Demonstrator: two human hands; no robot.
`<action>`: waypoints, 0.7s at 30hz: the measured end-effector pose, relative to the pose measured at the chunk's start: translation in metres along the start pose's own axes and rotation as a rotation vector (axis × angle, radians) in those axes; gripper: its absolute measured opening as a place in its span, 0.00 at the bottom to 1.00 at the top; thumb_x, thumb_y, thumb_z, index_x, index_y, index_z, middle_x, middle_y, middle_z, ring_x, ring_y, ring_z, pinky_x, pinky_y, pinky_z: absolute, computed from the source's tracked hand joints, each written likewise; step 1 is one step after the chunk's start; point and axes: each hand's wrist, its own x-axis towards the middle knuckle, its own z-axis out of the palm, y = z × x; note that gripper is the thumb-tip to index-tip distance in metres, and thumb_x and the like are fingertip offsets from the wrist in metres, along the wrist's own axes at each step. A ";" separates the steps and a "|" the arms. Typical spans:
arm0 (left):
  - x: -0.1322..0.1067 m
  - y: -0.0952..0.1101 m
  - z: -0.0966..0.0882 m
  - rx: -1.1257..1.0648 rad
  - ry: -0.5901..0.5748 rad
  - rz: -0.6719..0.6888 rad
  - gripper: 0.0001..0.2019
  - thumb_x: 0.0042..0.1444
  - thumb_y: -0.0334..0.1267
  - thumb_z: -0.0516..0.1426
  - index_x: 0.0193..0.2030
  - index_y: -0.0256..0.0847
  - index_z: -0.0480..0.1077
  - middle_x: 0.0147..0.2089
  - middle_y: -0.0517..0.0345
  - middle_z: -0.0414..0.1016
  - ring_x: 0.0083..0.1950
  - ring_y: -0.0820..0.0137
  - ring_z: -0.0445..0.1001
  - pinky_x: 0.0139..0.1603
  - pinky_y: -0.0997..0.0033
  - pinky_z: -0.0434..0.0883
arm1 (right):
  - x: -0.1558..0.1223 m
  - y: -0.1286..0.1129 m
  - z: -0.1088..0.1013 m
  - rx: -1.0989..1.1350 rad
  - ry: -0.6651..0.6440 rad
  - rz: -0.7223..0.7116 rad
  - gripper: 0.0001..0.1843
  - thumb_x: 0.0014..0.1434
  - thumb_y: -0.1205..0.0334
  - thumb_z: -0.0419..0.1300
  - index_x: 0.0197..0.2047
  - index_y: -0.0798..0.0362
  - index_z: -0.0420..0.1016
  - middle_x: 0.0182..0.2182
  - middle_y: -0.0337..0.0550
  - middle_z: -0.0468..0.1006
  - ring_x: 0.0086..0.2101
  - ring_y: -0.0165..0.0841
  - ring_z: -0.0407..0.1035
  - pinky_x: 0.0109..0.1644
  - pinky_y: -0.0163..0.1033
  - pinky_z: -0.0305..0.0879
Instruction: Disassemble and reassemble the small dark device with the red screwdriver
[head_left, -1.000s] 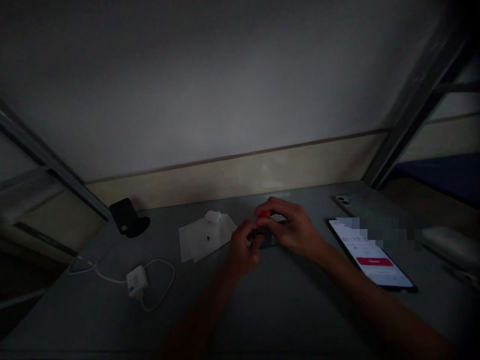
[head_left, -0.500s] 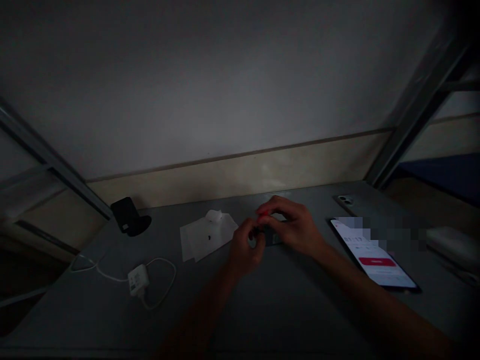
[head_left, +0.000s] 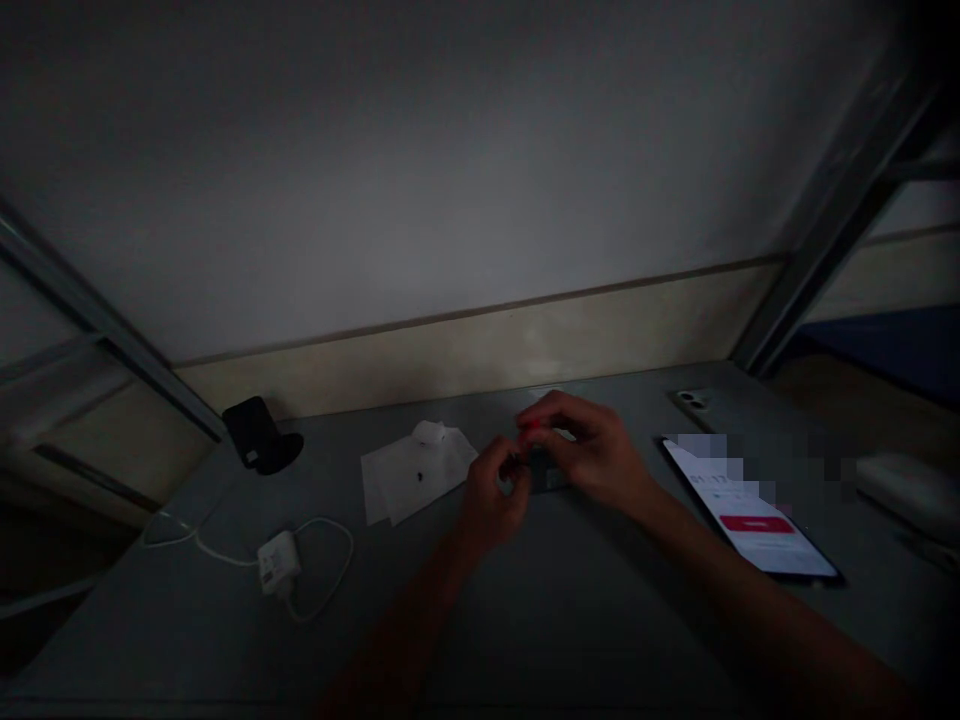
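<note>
Both hands meet over the middle of a grey table [head_left: 525,620] in dim light. My right hand [head_left: 592,450] is curled, fingers pinched on a small red-topped tool [head_left: 531,428] held over a dark flat object [head_left: 546,474] lying on the table. Beside it, my left hand [head_left: 491,495] is curled with fingertips pinched at the dark object's left edge; what the fingertips hold is too small and dark to name.
A white paper sheet [head_left: 409,475] with a tiny dark speck and a white lump lies to the left. A white charger with cable [head_left: 279,562] and a black stand [head_left: 259,435] are farther left. A lit phone [head_left: 750,510] lies right, another phone [head_left: 694,400] behind it.
Both hands stay pinched together at the same spot; only slight finger shifts. The view has drifted a little.
</note>
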 end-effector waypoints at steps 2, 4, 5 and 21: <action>-0.001 -0.001 -0.002 -0.013 -0.017 -0.014 0.03 0.62 0.35 0.53 0.38 0.40 0.65 0.33 0.59 0.64 0.36 0.70 0.64 0.39 0.69 0.63 | 0.001 0.002 0.000 -0.015 0.025 -0.006 0.05 0.59 0.64 0.66 0.40 0.52 0.78 0.33 0.41 0.80 0.34 0.33 0.76 0.39 0.39 0.73; -0.001 -0.002 -0.003 -0.025 -0.023 -0.027 0.05 0.63 0.38 0.53 0.39 0.40 0.66 0.35 0.58 0.66 0.38 0.68 0.65 0.41 0.68 0.64 | 0.002 0.003 -0.001 -0.052 0.036 -0.034 0.06 0.59 0.63 0.67 0.41 0.51 0.79 0.33 0.42 0.79 0.34 0.34 0.76 0.40 0.40 0.73; -0.001 -0.002 -0.004 -0.029 -0.022 -0.031 0.05 0.63 0.39 0.53 0.39 0.40 0.66 0.35 0.57 0.67 0.38 0.68 0.66 0.42 0.68 0.64 | 0.002 0.002 -0.002 -0.079 0.030 -0.049 0.06 0.60 0.63 0.66 0.42 0.51 0.79 0.33 0.42 0.79 0.35 0.34 0.76 0.40 0.40 0.73; -0.001 -0.002 -0.003 -0.055 -0.047 -0.046 0.04 0.62 0.37 0.53 0.40 0.40 0.66 0.36 0.57 0.66 0.38 0.68 0.65 0.42 0.67 0.64 | 0.002 0.003 0.000 -0.081 0.076 -0.021 0.04 0.58 0.67 0.64 0.38 0.51 0.76 0.31 0.40 0.78 0.33 0.33 0.74 0.38 0.40 0.73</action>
